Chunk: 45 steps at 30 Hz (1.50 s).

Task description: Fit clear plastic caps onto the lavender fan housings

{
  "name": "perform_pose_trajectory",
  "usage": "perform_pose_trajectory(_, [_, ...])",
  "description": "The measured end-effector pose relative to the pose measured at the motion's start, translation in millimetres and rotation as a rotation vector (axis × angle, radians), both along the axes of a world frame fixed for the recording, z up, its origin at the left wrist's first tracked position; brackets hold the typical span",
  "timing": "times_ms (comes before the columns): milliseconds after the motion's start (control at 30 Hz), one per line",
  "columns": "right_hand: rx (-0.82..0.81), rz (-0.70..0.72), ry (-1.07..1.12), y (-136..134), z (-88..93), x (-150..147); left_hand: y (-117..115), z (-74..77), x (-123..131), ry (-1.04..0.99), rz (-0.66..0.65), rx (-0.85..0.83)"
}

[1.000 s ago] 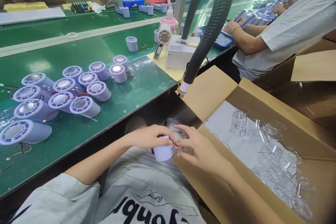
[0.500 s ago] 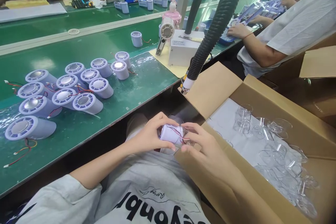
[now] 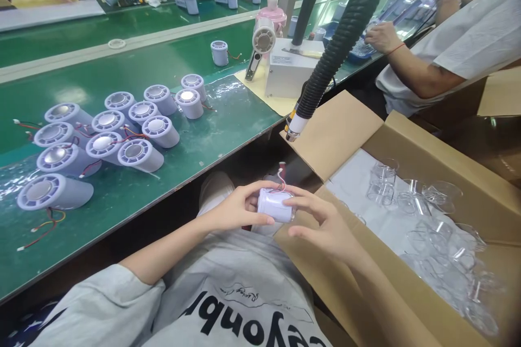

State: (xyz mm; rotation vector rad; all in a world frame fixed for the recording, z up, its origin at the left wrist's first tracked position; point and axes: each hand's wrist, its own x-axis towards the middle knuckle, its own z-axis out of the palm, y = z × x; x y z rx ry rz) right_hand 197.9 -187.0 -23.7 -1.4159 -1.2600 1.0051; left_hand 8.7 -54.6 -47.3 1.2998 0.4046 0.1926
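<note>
Both my hands hold one lavender cylinder part [image 3: 274,204] over my lap, below the table's front edge. My left hand [image 3: 236,207] wraps its left end with curled fingers. My right hand [image 3: 321,219] pinches its right end, where a clear piece seems to sit. Red and white wires [image 3: 280,174] stick up from the part. Several more lavender cylinders [image 3: 106,133] with vented faces and red wires lie on the green table [image 3: 211,135] at the left.
An open cardboard box [image 3: 411,146] at my right holds several clear plastic cups [image 3: 427,222]. A black ribbed hose [image 3: 342,38] hangs over the box flap, beside a white machine box [image 3: 288,73] and a small fan [image 3: 262,43]. Other people's hands work at the far side and right.
The lavender part has been lifted and turned on its side between my hands, and its wires now stick upward. The view has shifted slightly.
</note>
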Motion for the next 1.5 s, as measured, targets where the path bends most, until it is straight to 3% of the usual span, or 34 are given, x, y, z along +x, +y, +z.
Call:
perform_pose_trajectory(67, [0.085, 0.028, -0.187, -6, -2.2, -2, 0, 2.0, -3, 0.029, -0.007, -0.078])
perform_pose_trajectory(167, [0.121, 0.042, -0.219, -12, -5.4, -4, 1, 6.7, -7, 0.022, -0.025, -0.061])
perform_pose_trajectory(333, [0.058, 0.068, -0.122, -14, 0.8, -5, 0, 13.3, -9, -0.095, 0.001, 0.234])
perform_pose_trajectory(433, [-0.020, 0.078, -0.050, -15, 8.0, -4, 0, 14.3, -11, -0.125, -0.004, 0.320])
perform_pose_trajectory(767, [-0.214, 0.096, 0.260, -13, 14.6, -6, 0, 19.2, -13, -0.117, -0.038, 0.317])
perform_pose_trajectory(1033, [-0.281, 0.051, 0.380, -11, 9.8, -6, 1, 19.0, -13, -0.106, -0.057, 0.354])
perform_pose_trajectory(1333, [-0.403, -0.004, 0.503, -6, 2.2, -10, 2, 20.9, -17, -0.011, -0.021, 0.579])
perform_pose_trajectory(1500, [-0.463, -0.005, 0.630, -1, 1.7, -17, 4, 17.7, -15, -0.135, -0.044, 0.488])
